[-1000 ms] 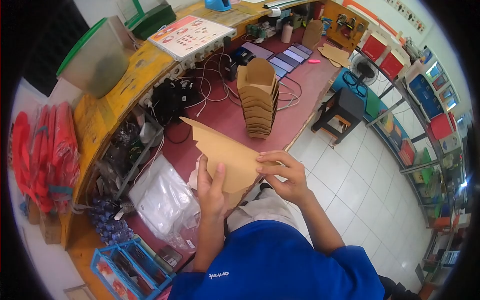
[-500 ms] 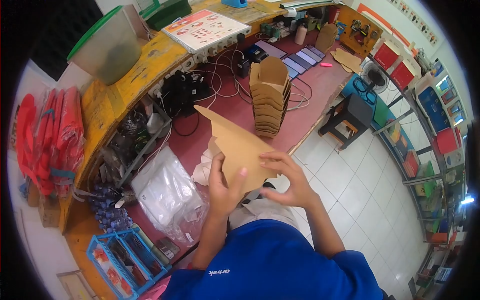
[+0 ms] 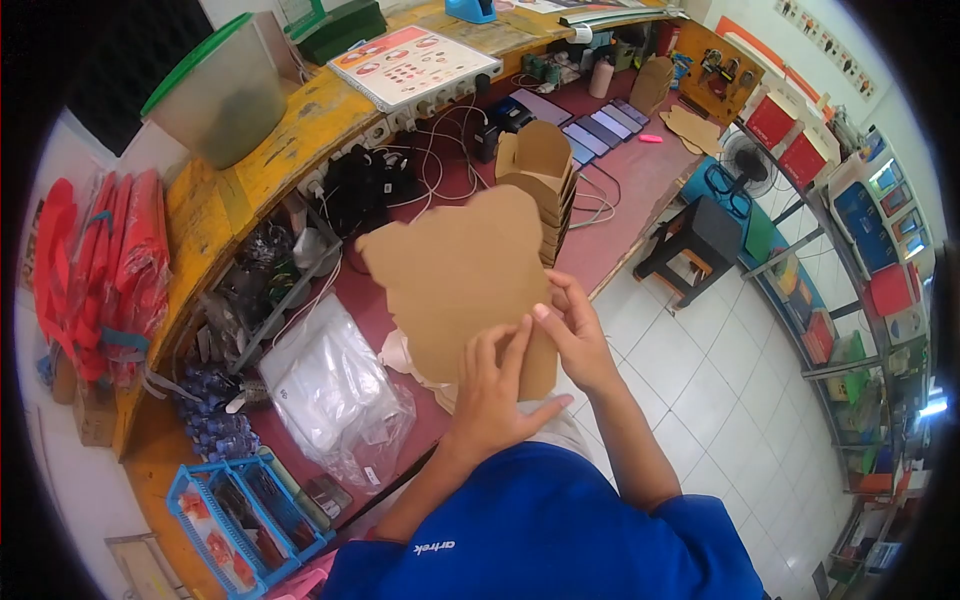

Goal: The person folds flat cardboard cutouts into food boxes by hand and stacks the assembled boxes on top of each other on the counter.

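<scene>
A flat brown cardboard box blank (image 3: 455, 270) with wavy cut edges is held up in front of me, its broad face toward the camera. My right hand (image 3: 580, 340) pinches its right edge, thumb on the near face and fingers behind. Against the lower part of the board lies my left hand (image 3: 490, 390), fingers stretched out flat and thumb spread to the right. Just behind the blank, and partly hidden by it, stands a stack of folded cardboard pieces (image 3: 540, 150). Crumpled pale paper or card (image 3: 398, 352) peeks out at its lower left.
A clear plastic-wrapped pack (image 3: 330, 380) lies on the red desk left, near a blue basket (image 3: 250, 520). Cables and several phones (image 3: 605, 127) are farther back. A black stool (image 3: 690, 240) stands on the tiled floor right. A yellow ledge (image 3: 290, 130) curves along the left.
The cardboard blank has turned from a slant to face the camera broadly. My left hand has moved right from its left side onto its lower face; my right hand has closed on its edge.
</scene>
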The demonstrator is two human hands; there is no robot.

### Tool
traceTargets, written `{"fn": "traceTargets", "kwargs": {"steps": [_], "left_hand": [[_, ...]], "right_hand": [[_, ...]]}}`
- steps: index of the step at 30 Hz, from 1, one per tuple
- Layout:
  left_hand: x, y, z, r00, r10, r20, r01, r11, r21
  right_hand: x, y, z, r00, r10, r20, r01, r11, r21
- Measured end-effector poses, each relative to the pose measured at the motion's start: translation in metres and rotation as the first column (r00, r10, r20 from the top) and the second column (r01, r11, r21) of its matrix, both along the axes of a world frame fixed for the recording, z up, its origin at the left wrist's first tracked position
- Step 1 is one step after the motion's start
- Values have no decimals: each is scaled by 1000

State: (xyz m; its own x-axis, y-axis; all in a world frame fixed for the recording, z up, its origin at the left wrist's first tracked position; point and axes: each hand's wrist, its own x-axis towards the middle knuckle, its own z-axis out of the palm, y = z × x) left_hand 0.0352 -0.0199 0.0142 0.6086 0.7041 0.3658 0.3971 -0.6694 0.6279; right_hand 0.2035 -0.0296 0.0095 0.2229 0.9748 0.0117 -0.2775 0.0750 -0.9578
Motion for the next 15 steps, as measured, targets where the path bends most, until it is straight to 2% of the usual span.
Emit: {"fn": "traceTargets", "kwargs": {"steps": [1, 4, 6, 7, 9, 10, 12, 13, 15], "left_hand": [[0, -2, 1, 1000, -1, 1, 1, 1000, 2], [-4, 2, 3, 997, -33, -77, 38, 997, 67], [-13, 21, -7, 980, -119, 162, 161, 946, -280], [-14, 26, -3, 980, -118, 161, 161, 945, -284], [-14, 38, 9, 975, 5, 224, 54, 965, -256], [-15, 46, 11, 974, 6, 225, 53, 966, -255], [-17, 56, 13, 999, 36, -19, -34, 994, 107], [-15, 54, 14, 999, 37, -21, -35, 994, 106], [-9, 48, 15, 994, 2, 111, 4, 999, -55]], "right_hand": [[0, 3, -4, 999, -28, 25, 27, 997, 70], [9, 0, -13, 996, -30, 86, 29, 1000, 12], [13, -4, -15, 996, -21, 89, 21, 1000, 0], [14, -7, -17, 996, -26, 80, 29, 999, -31], [18, -12, -16, 997, -31, 74, 35, 998, -59], [20, -14, -12, 998, 27, 64, -23, 998, -63], [21, -18, -3, 995, 87, 54, -84, 994, -65], [21, -21, 2, 987, 148, 57, -146, 989, -34], [22, -23, 2, 976, 211, 60, -211, 977, -6]]}}
